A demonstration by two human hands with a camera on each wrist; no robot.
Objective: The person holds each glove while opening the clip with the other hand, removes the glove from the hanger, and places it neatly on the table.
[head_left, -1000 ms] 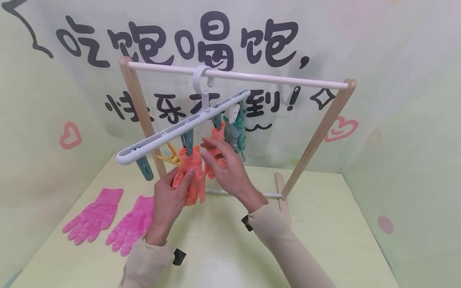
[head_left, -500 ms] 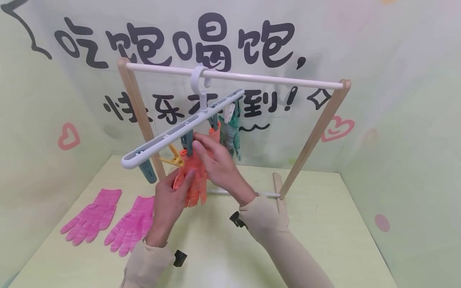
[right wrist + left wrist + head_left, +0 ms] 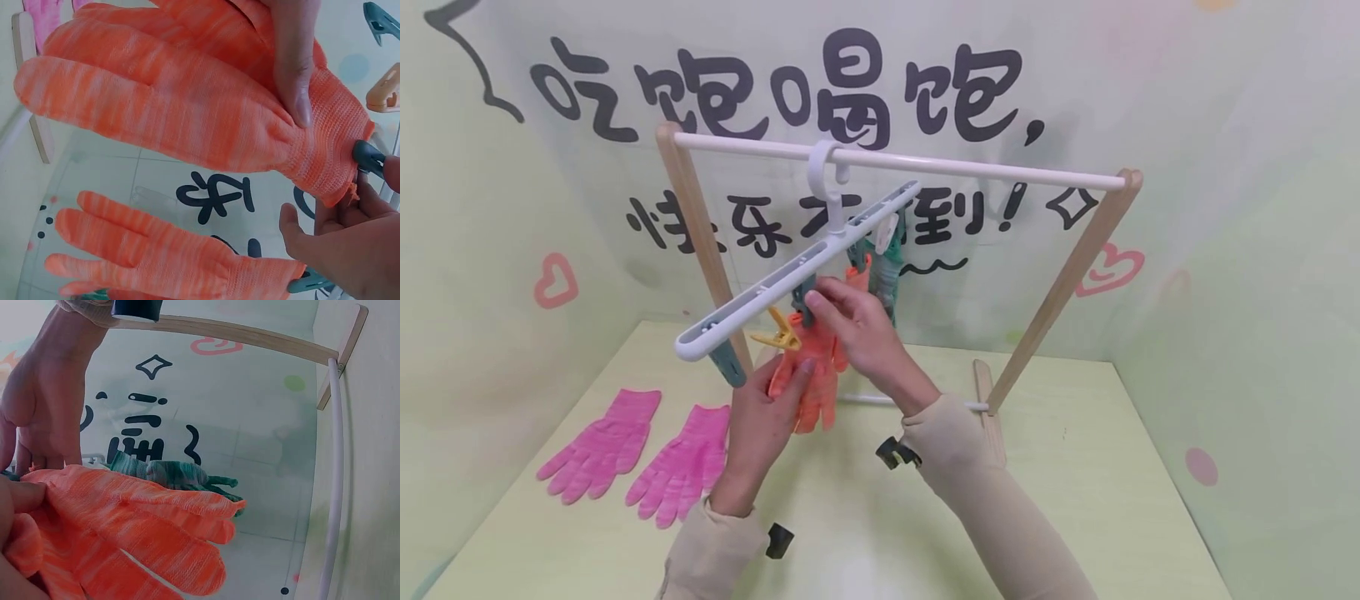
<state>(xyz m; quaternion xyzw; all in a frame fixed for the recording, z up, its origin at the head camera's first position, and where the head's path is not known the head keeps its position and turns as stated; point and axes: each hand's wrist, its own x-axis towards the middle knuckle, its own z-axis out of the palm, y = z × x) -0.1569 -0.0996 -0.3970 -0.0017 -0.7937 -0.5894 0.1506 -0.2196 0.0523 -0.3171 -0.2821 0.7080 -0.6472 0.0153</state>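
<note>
In the head view, an orange knit glove hangs by its cuff from a dark teal clip on a pale grey clip hanger. My left hand pinches the glove's palm, thumb in front. My right hand pinches that clip between thumb and fingers; the right wrist view has the clip's tip over the cuff edge. A second orange glove hangs behind from another teal clip. Farther back is a green glove.
The hanger hooks over the white rod of a wooden-sided rack. A yellow clip and another teal clip hang at its near end; a white clip is farther back. Two pink gloves lie on the table at left.
My right hand has moved in from beside the glove's cuff and now pinches the teal clip. The hanger's near end has swung slightly right. My left hand keeps its hold on the glove.
</note>
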